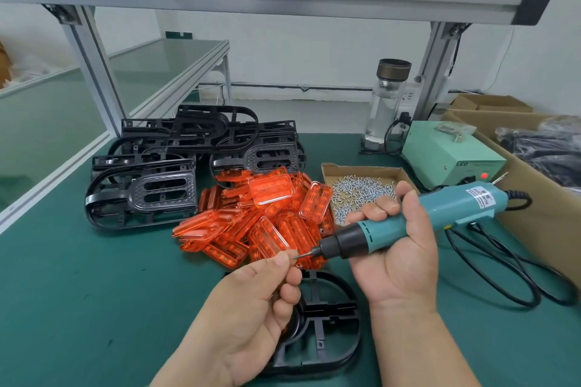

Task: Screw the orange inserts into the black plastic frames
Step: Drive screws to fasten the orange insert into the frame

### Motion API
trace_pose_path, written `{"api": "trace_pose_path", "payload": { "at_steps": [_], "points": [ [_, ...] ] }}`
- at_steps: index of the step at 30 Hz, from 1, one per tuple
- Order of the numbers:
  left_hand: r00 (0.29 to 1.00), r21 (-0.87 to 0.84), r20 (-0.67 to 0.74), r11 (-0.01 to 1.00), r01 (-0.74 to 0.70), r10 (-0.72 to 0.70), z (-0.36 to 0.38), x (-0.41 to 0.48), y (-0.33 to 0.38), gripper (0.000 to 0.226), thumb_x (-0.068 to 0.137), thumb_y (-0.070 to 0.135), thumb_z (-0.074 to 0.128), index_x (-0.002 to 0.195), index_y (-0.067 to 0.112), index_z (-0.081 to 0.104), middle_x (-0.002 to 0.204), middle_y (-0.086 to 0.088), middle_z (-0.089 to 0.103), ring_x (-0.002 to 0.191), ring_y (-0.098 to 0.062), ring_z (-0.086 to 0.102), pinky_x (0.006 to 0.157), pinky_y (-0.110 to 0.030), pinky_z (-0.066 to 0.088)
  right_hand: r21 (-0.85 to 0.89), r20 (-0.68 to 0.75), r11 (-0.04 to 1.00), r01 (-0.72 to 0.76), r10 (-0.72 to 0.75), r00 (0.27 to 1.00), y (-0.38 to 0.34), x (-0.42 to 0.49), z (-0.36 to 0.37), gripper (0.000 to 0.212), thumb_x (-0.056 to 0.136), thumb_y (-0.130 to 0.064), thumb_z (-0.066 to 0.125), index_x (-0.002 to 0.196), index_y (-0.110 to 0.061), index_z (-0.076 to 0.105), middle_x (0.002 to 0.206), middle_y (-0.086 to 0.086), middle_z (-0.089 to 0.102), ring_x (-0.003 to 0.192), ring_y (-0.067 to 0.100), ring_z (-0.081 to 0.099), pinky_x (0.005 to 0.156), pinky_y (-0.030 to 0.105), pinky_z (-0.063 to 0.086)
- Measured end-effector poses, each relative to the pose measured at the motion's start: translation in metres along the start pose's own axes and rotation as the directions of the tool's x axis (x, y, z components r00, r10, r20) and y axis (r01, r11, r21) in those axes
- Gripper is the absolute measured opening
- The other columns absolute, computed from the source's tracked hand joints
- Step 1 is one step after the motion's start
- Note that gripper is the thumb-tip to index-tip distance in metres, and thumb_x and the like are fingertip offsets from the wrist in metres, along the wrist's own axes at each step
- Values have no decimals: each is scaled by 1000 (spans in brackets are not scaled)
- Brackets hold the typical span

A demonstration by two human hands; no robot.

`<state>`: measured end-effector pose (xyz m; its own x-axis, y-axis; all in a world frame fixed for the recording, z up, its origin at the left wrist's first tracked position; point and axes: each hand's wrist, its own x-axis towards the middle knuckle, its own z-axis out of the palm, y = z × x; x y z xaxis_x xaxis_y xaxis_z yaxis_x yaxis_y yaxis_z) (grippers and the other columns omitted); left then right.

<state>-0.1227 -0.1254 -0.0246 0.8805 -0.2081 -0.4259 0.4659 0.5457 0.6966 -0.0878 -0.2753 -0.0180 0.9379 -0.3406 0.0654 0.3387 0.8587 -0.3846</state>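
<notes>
The right hand [399, 248] is wrapping fingers and thumb around the teal electric screwdriver [418, 217], holding it nearly level with its bit [306, 253] pointing across toward the left hand [251, 302]. The left hand is pinching thumb and forefinger together on a tiny screw [295, 258] right at the bit's tip, its other fingers curling loosely beneath; the screw is too small to make out clearly. Directly under both hands a black plastic frame [327, 336] is lying flat on the green mat [94, 292]. A sliver of orange is showing beneath the left hand's fingers, though I cannot tell whether it is seated in the frame. Just beyond the fingertips of both hands the loose orange inserts [267, 217] are lying in a heap. Farther beyond the left hand, more black frames [188, 160] are sitting stacked. Just beyond the right hand's knuckles a shallow cardboard tray [333, 170] is holding silver screws [361, 192]. Past the right hand's outer side the black cable [503, 280] is trailing toward a pale green power box [449, 151], with a glass bottle [385, 110] standing beyond it
</notes>
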Motion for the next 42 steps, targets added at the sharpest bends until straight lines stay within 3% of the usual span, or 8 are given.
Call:
{"api": "trace_pose_path", "payload": {
  "at_steps": [6,10,18,24,30,35,38,42],
  "points": [
    [999,78,-4,996,-39,39,-2,2,-2,16,89,12,56,95,3,68,63,-6,59,47,-8,49,37,-14,40,-10,10,1000,-2,2,1000,1,0,0,9,83,-27,57,92,-26,55,62,-12,48,53,4,47,64,23,42],
    [993,190,-20,975,-113,119,-2,2,-2,18,90,13,57,83,8,73,63,-5,60,48,-7,48,38,-14,39,-17,19,1000,2,-2,1000,0,-1,1,8,83,-27,57,91,-26,55,61,-12,48,53,4,47,62,22,44],
    [954,484,14,833,-267,298,-2,0,-4,26,91,22,57,73,28,75,53,2,57,43,-5,40,39,-15,33,-30,56,999,29,-27,998,-2,-3,2,7,85,-27,54,92,-26,55,61,-12,48,53,3,46,61,21,42],
    [930,637,45,707,-308,365,-6,-1,-3,34,85,35,59,55,19,66,43,2,39,42,-12,25,39,-19,25,-63,101,996,64,-58,993,0,-5,3,8,87,-26,52,95,-25,54,62,-12,47,54,4,45,60,20,41],
    [929,646,59,695,-315,366,-7,1,-2,37,80,40,61,51,18,61,42,3,34,41,-12,21,40,-20,23,-36,118,998,60,-56,991,3,-6,4,11,86,-33,52,94,-26,55,62,-13,47,54,2,45,59,19,41],
    [930,646,64,695,-316,363,-9,-1,0,33,70,48,66,56,18,66,42,6,41,41,-10,26,49,-24,30,-33,120,998,46,-42,992,3,-7,3,13,86,-35,52,96,-27,56,62,-12,48,55,3,45,61,19,41],
    [920,636,91,689,-347,380,-12,-6,10,37,55,58,67,81,33,75,54,12,60,40,0,46,51,-16,37,-40,101,999,36,-32,994,1,-6,3,14,86,-36,52,96,-28,55,62,-13,47,54,2,45,60,19,41],
    [869,851,123,399,-340,479,-37,-10,32,11,71,39,74,77,48,71,72,20,70,66,6,63,60,-10,44,-59,57,997,49,-45,997,-3,-3,1,15,84,-37,54,95,-28,56,60,-13,48,53,2,46,59,19,41]
  ]
}}
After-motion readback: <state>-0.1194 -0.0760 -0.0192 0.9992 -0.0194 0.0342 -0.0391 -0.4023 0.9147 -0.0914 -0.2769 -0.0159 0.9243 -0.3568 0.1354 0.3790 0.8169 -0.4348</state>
